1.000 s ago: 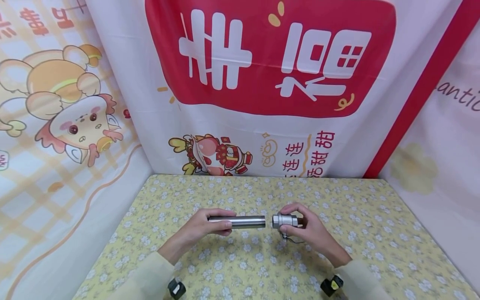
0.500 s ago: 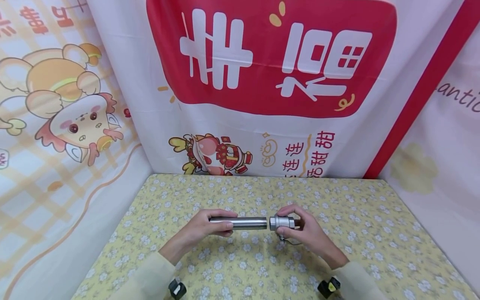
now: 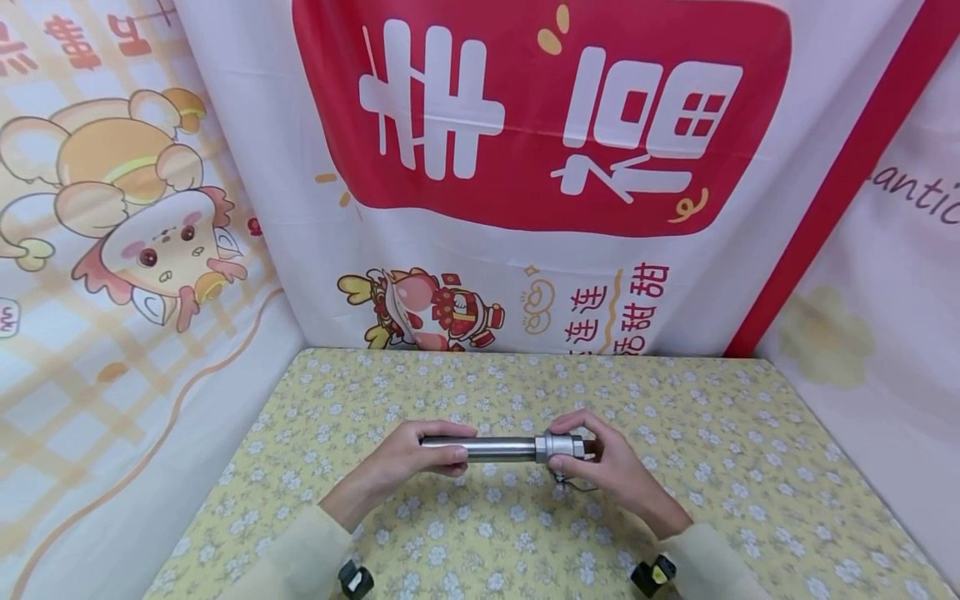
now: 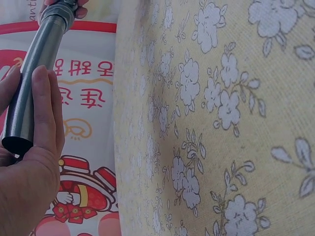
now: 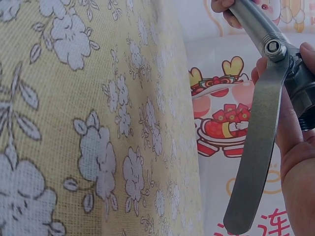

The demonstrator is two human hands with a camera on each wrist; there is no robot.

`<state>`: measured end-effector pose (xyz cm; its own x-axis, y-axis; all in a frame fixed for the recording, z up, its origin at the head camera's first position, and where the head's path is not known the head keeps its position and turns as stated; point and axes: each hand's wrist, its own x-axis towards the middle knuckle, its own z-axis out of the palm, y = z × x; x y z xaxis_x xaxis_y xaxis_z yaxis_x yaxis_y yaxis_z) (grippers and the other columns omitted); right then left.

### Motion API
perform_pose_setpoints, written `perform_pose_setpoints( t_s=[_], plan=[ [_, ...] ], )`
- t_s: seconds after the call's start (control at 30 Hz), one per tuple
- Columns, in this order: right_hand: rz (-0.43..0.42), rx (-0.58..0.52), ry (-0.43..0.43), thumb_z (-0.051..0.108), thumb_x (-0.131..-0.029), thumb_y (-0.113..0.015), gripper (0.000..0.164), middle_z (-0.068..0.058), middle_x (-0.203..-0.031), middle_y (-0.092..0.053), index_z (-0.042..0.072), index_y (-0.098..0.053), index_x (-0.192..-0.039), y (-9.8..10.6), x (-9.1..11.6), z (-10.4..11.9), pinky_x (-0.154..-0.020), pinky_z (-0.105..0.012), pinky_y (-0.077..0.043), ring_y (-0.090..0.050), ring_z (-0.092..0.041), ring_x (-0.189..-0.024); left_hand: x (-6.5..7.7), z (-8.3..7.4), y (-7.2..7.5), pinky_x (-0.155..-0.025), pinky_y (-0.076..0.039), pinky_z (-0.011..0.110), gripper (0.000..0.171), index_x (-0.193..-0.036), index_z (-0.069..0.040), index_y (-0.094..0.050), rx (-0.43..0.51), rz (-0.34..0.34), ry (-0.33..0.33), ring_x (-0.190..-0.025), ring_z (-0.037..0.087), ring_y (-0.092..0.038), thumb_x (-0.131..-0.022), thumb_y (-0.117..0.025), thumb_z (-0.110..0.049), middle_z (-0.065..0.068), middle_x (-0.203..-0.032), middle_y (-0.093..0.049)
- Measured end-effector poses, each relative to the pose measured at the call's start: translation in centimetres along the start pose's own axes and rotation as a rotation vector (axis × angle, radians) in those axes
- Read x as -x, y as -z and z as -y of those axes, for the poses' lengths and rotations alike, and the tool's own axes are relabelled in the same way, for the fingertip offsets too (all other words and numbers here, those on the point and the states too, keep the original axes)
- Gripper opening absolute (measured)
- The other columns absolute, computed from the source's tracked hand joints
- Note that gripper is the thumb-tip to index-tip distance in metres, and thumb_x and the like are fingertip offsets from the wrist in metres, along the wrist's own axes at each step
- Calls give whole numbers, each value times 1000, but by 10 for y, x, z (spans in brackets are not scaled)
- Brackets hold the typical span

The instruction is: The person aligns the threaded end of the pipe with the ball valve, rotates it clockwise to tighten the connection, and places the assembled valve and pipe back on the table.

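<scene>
Left hand [image 3: 405,454] wraps the steel tube [image 3: 495,448], held level just above the floral bench [image 3: 480,533] – right hand [image 3: 603,467] pinches the fitting [image 3: 561,445], which sits against the tube's right end. A flat metal clip [image 5: 256,147] hangs from the fitting – seen only from the right wrist

Table [image 3: 315,467] — yellow floral cloth [image 3: 720,450] covers it.
</scene>
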<state>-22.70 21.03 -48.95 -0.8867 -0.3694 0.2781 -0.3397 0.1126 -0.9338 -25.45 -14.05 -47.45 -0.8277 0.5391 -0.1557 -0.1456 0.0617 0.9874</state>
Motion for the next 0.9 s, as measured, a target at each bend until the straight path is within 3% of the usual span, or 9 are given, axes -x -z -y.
perform_pose_setpoints(
  t_s=[0.53, 0.77, 0.9],
  plan=[
    [5, -16, -27, 5, -100, -79, 35, -27, -139, -58, 4, -63, -131, 1, -2, -2, -72, -36, -67, -74, -15, -85, -8, -3, -2, -93, -66, 37, 52, -145, 0, -68, -30, 1, -9, -100, 21, -79, -99, -83, -19, 16, -130, -75],
    [3, -27, -44, 5, -101, -78, 36, -28, -142, -57, 3, -64, -133, 4, -5, -3, -72, -35, -67, -74, -15, -83, -11, -5, -1, -104, -60, 56, 53, -144, -10, -71, -135, -22, -23, -107, 25, -78, -96, -87, -25, 12, -135, -73],
    [-1, -41, -51, 6, -101, -77, 35, -30, -144, -55, 3, -64, -134, 6, -6, -3, -71, -34, -67, -76, -16, -82, -13, -6, -2, -101, -61, 53, 52, -145, -11, -71, -169, -29, -44, -108, 26, -76, -97, -86, -21, 11, -137, -72]
  ],
)
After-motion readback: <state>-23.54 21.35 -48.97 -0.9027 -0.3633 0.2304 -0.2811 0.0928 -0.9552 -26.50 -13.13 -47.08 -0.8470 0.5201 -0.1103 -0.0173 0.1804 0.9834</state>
